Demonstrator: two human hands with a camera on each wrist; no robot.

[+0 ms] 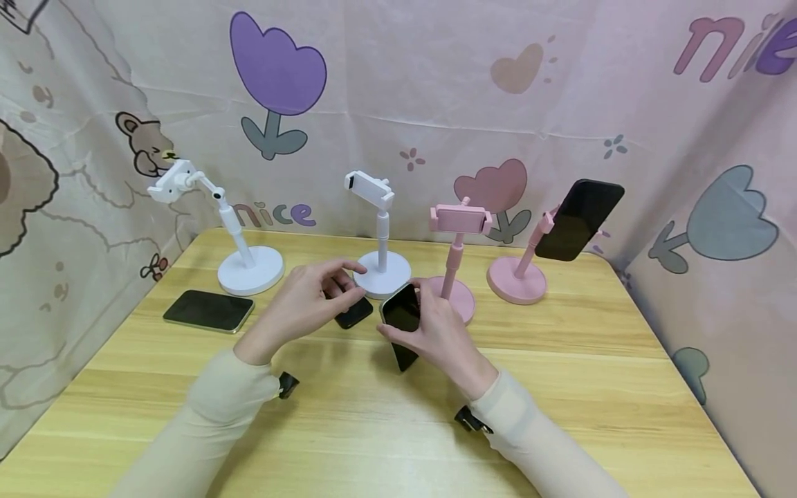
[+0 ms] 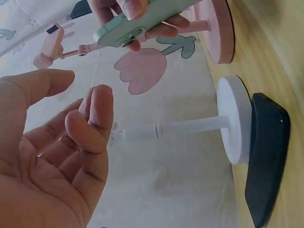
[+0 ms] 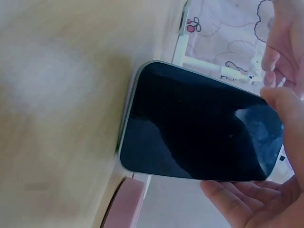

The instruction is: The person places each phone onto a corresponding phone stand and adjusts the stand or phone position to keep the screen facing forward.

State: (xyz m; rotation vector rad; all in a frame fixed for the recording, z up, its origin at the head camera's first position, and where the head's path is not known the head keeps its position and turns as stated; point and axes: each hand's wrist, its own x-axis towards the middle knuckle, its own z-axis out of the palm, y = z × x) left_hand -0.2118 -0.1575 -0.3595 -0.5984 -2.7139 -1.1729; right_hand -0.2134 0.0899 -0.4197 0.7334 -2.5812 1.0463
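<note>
My right hand grips a light green phone by its edges, thumb on one side and fingers on the other, its dark screen up. In the right wrist view the phone is tilted over the table. My left hand hangs loosely curled with nothing in it, above a dark phone that lies before a white stand. The left wrist view shows this dark phone beside the white base, and the green phone's camera side.
At the left are another white stand and a phone lying flat. A pink stand with an unfilled holder stands behind my right hand. Farther right, another pink stand holds a black phone. A printed curtain hangs behind.
</note>
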